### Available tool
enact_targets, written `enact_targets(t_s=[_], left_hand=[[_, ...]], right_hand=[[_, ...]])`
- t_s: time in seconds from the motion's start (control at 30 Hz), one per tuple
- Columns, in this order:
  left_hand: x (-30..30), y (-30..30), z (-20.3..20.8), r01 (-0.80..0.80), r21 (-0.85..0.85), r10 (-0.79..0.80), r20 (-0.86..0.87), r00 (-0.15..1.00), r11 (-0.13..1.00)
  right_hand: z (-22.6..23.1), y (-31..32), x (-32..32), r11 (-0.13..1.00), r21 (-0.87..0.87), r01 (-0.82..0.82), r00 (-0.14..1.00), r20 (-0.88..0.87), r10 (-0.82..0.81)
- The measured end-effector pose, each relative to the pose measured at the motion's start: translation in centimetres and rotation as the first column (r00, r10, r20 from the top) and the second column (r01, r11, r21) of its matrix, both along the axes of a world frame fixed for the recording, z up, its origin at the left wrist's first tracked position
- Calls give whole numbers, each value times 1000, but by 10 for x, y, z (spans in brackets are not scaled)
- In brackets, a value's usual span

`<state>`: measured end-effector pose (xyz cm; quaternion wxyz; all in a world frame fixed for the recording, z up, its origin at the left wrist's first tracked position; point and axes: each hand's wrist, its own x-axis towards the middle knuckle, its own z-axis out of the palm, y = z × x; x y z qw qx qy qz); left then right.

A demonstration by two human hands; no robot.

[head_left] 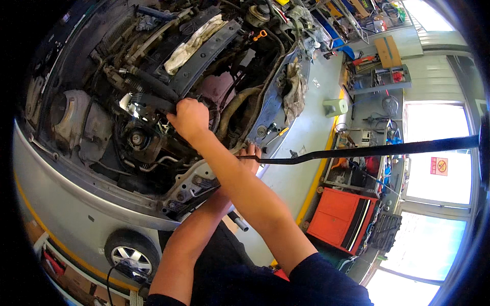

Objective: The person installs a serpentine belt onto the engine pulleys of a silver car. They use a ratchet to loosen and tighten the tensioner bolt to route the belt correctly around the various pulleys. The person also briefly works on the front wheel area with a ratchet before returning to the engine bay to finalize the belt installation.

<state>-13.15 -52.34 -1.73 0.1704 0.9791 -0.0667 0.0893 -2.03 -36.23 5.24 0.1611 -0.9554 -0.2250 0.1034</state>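
Note:
My right hand is closed in a fist over the engine bay, at the end of a black tube-like part. Whatever it grips is hidden beneath the fingers. My left forearm passes under the right one. Close to the car's front panel edge, my left hand rests with its fingers stretched out on the panel. A long black bar comes in from the right and ends at this hand. Left of my right hand lie a round metal part and several hoses.
Dirty cloths lie on the engine cover and the blue-grey fender. Small tools sit on the fender. A red tool cabinet and loaded shelves stand right; a wheel is at lower left. An orange ring handle sticks up.

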Motion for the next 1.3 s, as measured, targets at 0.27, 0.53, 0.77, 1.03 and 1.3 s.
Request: enact_targets(t_s=[0.27, 0.53, 0.77, 1.03, 1.3], left_hand=[[-93, 26, 70, 208, -454, -216, 35, 976, 866], [-174, 75, 68, 49, -531, -320, -431, 843, 846], [-179, 119, 113, 53, -612, -363, -395, 844, 789], [-217, 195, 148, -147, -682, -295, -487, 822, 716], [-261, 226, 203, -339, -860, -59, -389, 919, 382]], right_hand=[[-13, -26, -7, 999, 34, 41, 998, 56, -43], [-19, -26, -21, 997, 72, 36, 996, 78, -42], [5, -21, -30, 997, -12, 79, 993, 94, -77], [31, -91, -147, 794, 583, 174, 770, -583, 259], [55, -132, -286, 368, 321, 873, 95, -851, 517]])
